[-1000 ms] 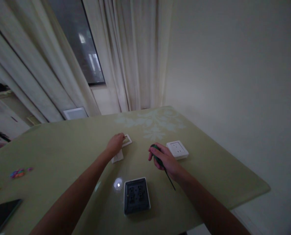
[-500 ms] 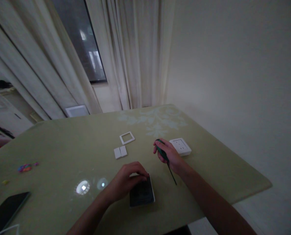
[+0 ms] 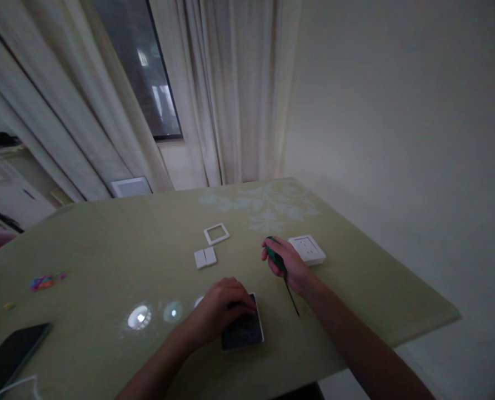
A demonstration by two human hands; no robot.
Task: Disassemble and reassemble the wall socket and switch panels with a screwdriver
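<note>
My left hand (image 3: 228, 305) is over a dark rectangular piece with a thin white rim (image 3: 243, 333). Its fingers are curled together at the piece's far right part, and what they pinch, if anything, is hidden. My right hand (image 3: 286, 260) is closed around the green handle of a screwdriver (image 3: 276, 260), whose thin dark shaft points down towards me, clear of the dark piece. Just beyond that hand lies a white wall socket (image 3: 308, 249). Ahead of my left hand are two white switch rockers (image 3: 205, 257) side by side and an empty white square frame (image 3: 216, 233).
A dark phone (image 3: 14, 353) lies at the table's left, with a white cable (image 3: 26, 380) near it. Small coloured bits (image 3: 45, 281) are further back. The table (image 3: 147, 239) runs along a wall on the right, with curtains (image 3: 247, 100) behind it.
My left hand has shifted slightly to the right over the dark piece, its fingers further over the right rim. My right hand holds the screwdriver almost unmoved.
</note>
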